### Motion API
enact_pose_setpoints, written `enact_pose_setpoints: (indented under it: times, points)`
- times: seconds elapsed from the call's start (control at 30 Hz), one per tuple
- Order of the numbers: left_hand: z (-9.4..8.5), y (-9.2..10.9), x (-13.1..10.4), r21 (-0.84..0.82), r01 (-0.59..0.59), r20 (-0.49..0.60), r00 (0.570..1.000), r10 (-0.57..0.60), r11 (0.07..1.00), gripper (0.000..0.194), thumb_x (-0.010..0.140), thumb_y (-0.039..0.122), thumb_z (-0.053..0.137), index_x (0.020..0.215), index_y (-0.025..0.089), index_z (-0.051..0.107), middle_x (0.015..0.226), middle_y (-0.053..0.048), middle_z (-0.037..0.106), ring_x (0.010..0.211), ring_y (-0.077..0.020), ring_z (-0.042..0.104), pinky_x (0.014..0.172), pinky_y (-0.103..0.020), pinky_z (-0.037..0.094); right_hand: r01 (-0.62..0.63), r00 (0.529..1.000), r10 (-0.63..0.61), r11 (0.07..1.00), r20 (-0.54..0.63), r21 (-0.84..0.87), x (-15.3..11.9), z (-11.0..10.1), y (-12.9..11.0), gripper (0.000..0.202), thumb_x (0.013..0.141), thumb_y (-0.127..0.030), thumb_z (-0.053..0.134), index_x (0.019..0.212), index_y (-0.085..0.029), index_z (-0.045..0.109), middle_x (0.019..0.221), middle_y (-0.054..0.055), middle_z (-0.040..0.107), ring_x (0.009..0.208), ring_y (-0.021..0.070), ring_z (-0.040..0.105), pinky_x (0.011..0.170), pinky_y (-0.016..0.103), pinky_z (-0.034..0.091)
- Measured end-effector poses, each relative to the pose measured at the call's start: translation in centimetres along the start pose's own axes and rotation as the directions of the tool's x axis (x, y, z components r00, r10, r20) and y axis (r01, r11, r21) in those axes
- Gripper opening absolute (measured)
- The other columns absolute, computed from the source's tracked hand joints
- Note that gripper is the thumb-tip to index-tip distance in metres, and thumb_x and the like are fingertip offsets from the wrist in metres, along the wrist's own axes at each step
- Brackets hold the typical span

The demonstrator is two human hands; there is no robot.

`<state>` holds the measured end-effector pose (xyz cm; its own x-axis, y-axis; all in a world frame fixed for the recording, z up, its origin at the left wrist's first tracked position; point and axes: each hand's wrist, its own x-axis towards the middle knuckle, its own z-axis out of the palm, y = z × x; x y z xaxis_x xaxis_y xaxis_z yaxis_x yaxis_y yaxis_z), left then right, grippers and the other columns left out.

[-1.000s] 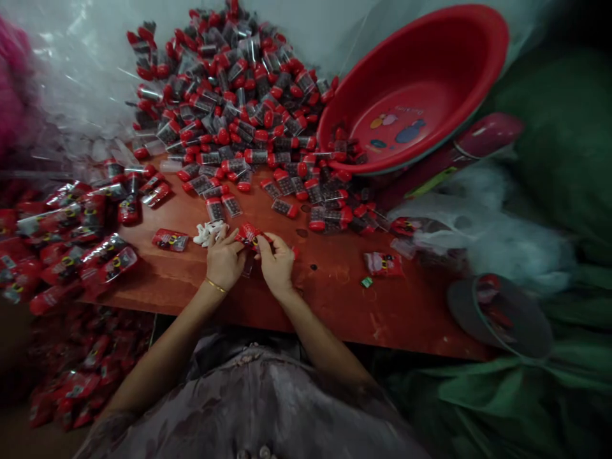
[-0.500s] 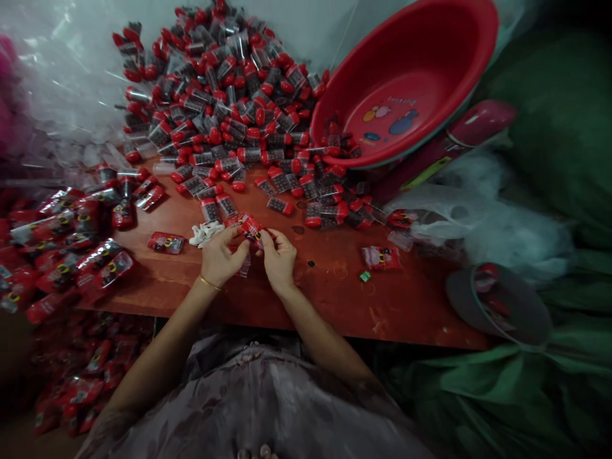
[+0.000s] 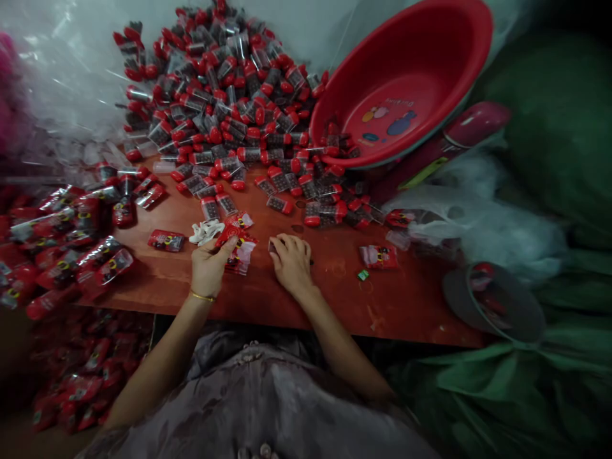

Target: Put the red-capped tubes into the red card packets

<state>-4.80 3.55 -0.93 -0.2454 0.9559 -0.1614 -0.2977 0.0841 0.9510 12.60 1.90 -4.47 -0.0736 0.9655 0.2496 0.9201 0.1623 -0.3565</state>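
My left hand (image 3: pixel 208 268), with a gold bangle at the wrist, pinches a small red printed packet (image 3: pixel 228 231) between thumb and fingers. Flat red-and-clear printed sleeves (image 3: pixel 241 255) lie on the table just right of it. Beyond that hand is a little heap of white pieces (image 3: pixel 205 231). My right hand (image 3: pixel 292 264) rests low over the table, fingers curled together. A small clear edge shows at its fingertips, but what it belongs to is hidden. A finished-looking red packet (image 3: pixel 166 241) lies to the left.
A large pile of red-capped clear tubes (image 3: pixel 229 95) covers the back of the table (image 3: pixel 329 306). Red packets (image 3: pixel 62 255) are heaped at left. At right stand a tilted red basin (image 3: pixel 406 70), a grey bowl (image 3: pixel 459 299), plastic bags (image 3: pixel 516 236) and a lone packet (image 3: pixel 378 256).
My hands have parted: the right has let go of the red packet and moved right, its fingers now curled near the table. The left keeps the packet, slightly further left and lower.
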Motion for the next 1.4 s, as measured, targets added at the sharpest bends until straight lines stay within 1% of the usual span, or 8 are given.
enact_pose_setpoints:
  times: [0.17, 0.3, 0.43, 0.53, 0.73, 0.93, 1.1, 1.4]
  points:
    - [0.4, 0.0, -0.8, -0.027, 0.028, 0.050, 0.998, -0.026, 0.999, 0.031, 0.055, 0.039, 0.080, 0.074, 0.015, 0.074, 0.070, -0.001, 0.069, 0.062, -0.0095, 0.056, 0.064, -0.023, 0.046, 0.286, 0.957, -0.285, 0.958, 0.049, -0.001, -2.5, -2.1, 4.4, 0.040, 0.085, -0.008, 0.042, 0.112, -0.029, 0.063, 0.135, 0.002, 0.052, 0.134, 0.0257, 0.029, 0.109, 0.054, 0.017]
    - [0.9, -0.6, -1.6, 0.029, 0.026, 0.055, 0.998, -0.028, 0.999, 0.032, 0.061, 0.042, 0.075, 0.073, 0.014, 0.072, 0.066, 0.000, 0.066, 0.059, -0.0093, 0.054, 0.059, -0.022, 0.043, 0.093, 0.978, -0.082, 0.995, -0.192, 0.048, -3.6, -3.0, 5.3, 0.026, 0.089, -0.022, 0.045, 0.106, -0.020, 0.064, 0.105, 0.008, 0.068, 0.105, 0.0221, 0.056, 0.094, 0.041, 0.041]
    - [1.3, -0.9, -2.5, 0.149, -0.007, 0.136, 0.991, -0.014, 0.989, 0.032, 0.065, 0.043, 0.071, 0.075, 0.013, 0.071, 0.066, -0.001, 0.066, 0.061, -0.0116, 0.055, 0.061, -0.023, 0.043, -0.013, 0.949, 0.061, 0.988, -0.310, 0.154, -3.1, -3.1, 2.7, 0.034, 0.087, -0.039, 0.049, 0.106, -0.015, 0.063, 0.093, 0.012, 0.069, 0.090, 0.0230, 0.059, 0.083, 0.038, 0.046]
    - [1.4, -0.6, -3.2, 0.190, -0.054, 0.192, 0.981, 0.017, 0.980, 0.028, 0.068, 0.040, 0.070, 0.079, 0.015, 0.071, 0.073, -0.002, 0.069, 0.066, -0.0131, 0.057, 0.066, -0.024, 0.045, 0.071, 0.985, -0.005, 0.920, -0.171, 0.385, -2.3, -3.0, -0.4, 0.037, 0.087, -0.042, 0.046, 0.109, -0.016, 0.062, 0.108, 0.012, 0.065, 0.100, 0.0227, 0.057, 0.089, 0.037, 0.044]
    - [1.1, -0.1, -4.3, 0.139, 0.057, 0.181, 0.980, -0.082, 0.989, 0.029, 0.063, 0.042, 0.074, 0.074, 0.016, 0.071, 0.070, -0.002, 0.069, 0.065, -0.0124, 0.057, 0.066, -0.024, 0.046, -0.146, 0.984, 0.168, 0.613, 0.052, 0.777, -2.5, -1.1, -4.4, 0.033, 0.086, -0.039, 0.047, 0.066, -0.017, 0.061, 0.056, -0.002, 0.055, 0.053, 0.0103, 0.048, 0.052, 0.021, 0.039]
    - [0.9, -0.2, -4.3, -0.114, 0.455, 0.112, 0.889, -0.443, 0.883, 0.040, 0.041, 0.038, 0.086, 0.066, 0.013, 0.066, 0.062, 0.000, 0.066, 0.057, -0.0105, 0.057, 0.061, -0.025, 0.047, -0.104, 0.984, 0.176, 0.676, -0.023, 0.729, -2.8, -0.3, -4.9, 0.032, 0.087, -0.038, 0.048, 0.063, -0.017, 0.057, 0.057, -0.003, 0.051, 0.054, 0.0097, 0.045, 0.053, 0.021, 0.036]
    - [0.5, 0.0, -3.9, -0.170, 0.624, 0.212, 0.779, -0.591, 0.762, 0.037, 0.046, 0.038, 0.085, 0.056, 0.015, 0.056, 0.055, 0.002, 0.061, 0.056, -0.0098, 0.059, 0.064, -0.026, 0.049, -0.042, 0.989, 0.125, 0.764, -0.084, 0.644, -2.5, -0.4, -5.0, 0.033, 0.089, -0.037, 0.046, 0.064, -0.018, 0.056, 0.058, -0.002, 0.053, 0.056, 0.0108, 0.047, 0.055, 0.023, 0.037]
    - [0.1, 1.1, -2.7, -0.202, 0.539, 0.130, 0.842, -0.523, 0.818, 0.036, 0.050, 0.036, 0.084, 0.069, 0.014, 0.063, 0.067, -0.002, 0.069, 0.061, -0.0122, 0.064, 0.068, -0.026, 0.051, 0.040, 0.990, -0.013, 0.980, -0.138, 0.194, -1.1, -1.8, 0.2, 0.039, 0.086, -0.041, 0.049, 0.113, -0.014, 0.058, 0.106, 0.014, 0.065, 0.098, 0.0264, 0.054, 0.086, 0.041, 0.041]
